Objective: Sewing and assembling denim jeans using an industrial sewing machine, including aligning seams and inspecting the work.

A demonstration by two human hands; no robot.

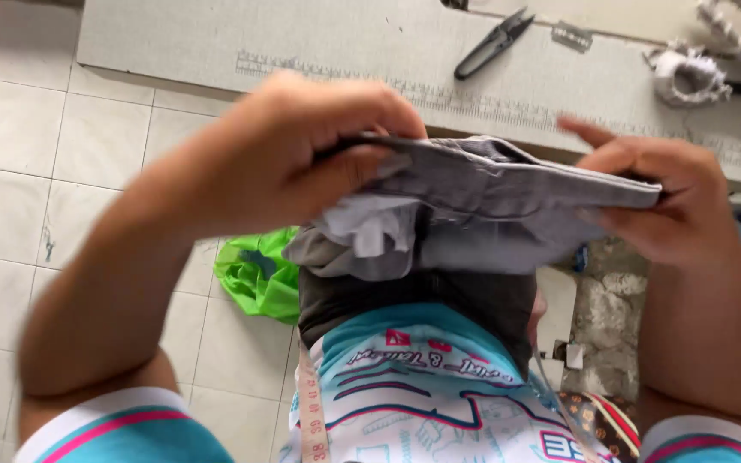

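A grey piece of fabric (490, 201) is stretched between my two hands, just in front of my chest. My left hand (293, 154) pinches its left end, with a dark strip showing under the fingers. My right hand (662, 201) grips the right end, index finger pointing out. Folds of the cloth, with a paler lining, hang down toward a darker grey piece (439, 300) resting on my lap. A measuring tape (312, 411) hangs over my patterned white and teal shirt.
A grey worktable (173, 43) with a printed ruler along its edge lies beyond the hands. On it rest black thread snips (492, 43), a razor blade (572, 36) and white rolled material (688, 77). A green bag (259, 274) sits on the tiled floor.
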